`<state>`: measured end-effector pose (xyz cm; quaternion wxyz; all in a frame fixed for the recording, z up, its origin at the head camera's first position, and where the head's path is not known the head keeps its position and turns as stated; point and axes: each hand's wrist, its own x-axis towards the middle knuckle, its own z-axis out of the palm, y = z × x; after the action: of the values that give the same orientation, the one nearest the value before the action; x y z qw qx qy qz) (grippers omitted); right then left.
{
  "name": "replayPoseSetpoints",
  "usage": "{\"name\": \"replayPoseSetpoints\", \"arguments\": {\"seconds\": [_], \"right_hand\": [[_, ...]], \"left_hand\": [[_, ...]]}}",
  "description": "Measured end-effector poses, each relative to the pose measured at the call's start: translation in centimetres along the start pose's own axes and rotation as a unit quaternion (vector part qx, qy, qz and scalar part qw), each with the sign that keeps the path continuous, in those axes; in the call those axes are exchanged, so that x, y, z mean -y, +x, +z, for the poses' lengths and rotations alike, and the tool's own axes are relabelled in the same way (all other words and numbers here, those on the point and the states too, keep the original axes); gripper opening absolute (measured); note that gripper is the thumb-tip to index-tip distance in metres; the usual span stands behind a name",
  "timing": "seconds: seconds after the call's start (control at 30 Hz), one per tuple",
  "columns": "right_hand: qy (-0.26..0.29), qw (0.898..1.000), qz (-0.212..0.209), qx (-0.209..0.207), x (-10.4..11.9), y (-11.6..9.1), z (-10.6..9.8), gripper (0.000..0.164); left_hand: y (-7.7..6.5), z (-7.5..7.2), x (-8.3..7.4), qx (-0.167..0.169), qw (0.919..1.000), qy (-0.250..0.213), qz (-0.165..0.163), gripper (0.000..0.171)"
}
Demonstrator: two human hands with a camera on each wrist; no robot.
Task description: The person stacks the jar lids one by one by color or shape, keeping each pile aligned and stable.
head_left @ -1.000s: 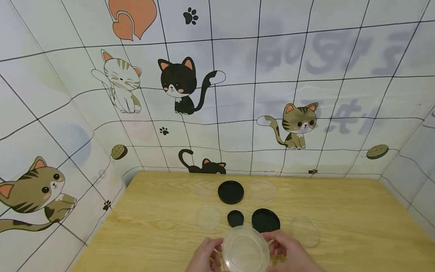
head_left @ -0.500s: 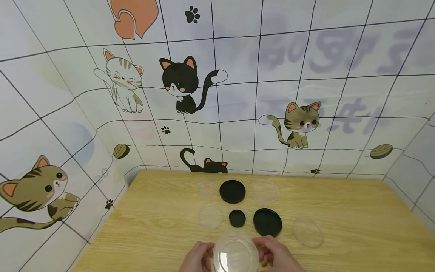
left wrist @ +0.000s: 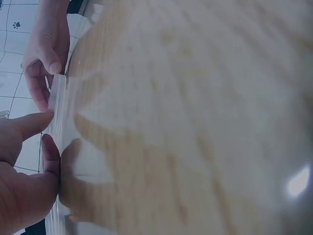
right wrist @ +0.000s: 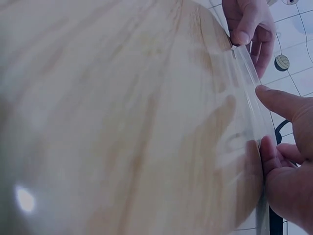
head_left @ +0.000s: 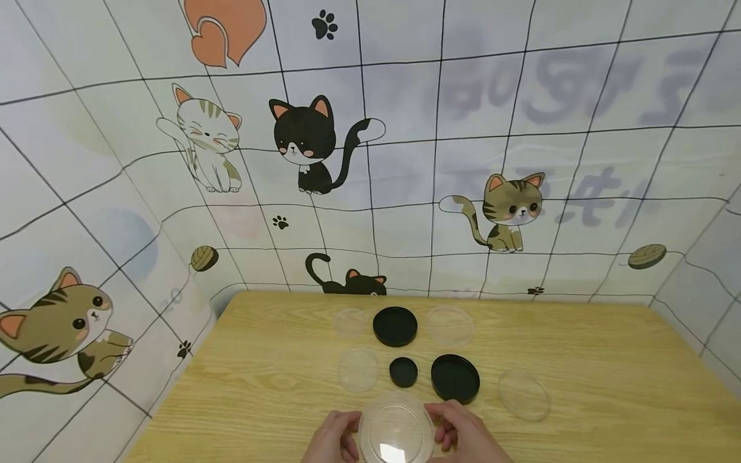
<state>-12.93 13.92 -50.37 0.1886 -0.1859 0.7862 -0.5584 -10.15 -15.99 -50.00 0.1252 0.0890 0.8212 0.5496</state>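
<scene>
We've got a pale wood-grain worktop [head_left: 260, 379], then white back wall [head_left: 405, 180], left wall [head_left: 35, 148] and right wall [head_left: 718, 257], all black-gridded, wavy low down. We log cartoon cats [head_left: 303, 132], paw prints [head_left: 325, 27], yarn balls [head_left: 647, 256], orange heart [head_left: 246, 32] upper left. Faint purplish lettering [head_left: 554, 96] upper right, unreadable to us. Light soft, fairly even.

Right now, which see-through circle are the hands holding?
The frontmost clear circle, between left hand and right hand; the other four clear circles lie on the table, untouched.

Room across the table [head_left: 249, 386] at left, small black disc [head_left: 403, 372] — beyond clear lid [head_left: 396, 426] — blocking
</scene>
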Motion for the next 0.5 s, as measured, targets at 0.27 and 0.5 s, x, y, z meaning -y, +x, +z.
{"name": "replayPoseSetpoints", "arguments": {"seconds": [0.27, 0.5], "right_hand": [[-0.012, 1.0, -0.002, 0.001, 0.48, 0.31, 0.27, 0.074], [-0.018, 1.0, -0.007, -0.001, 0.68, 0.11, 0.09, 0.072]], "left_hand": [[-0.28, -0.24, 0.18, -0.006, 0.9999, -0.011, -0.011, 0.071], [-0.23, 0.1, 0.22, -0.014, 0.9994, -0.023, 0.02, 0.065]]}}
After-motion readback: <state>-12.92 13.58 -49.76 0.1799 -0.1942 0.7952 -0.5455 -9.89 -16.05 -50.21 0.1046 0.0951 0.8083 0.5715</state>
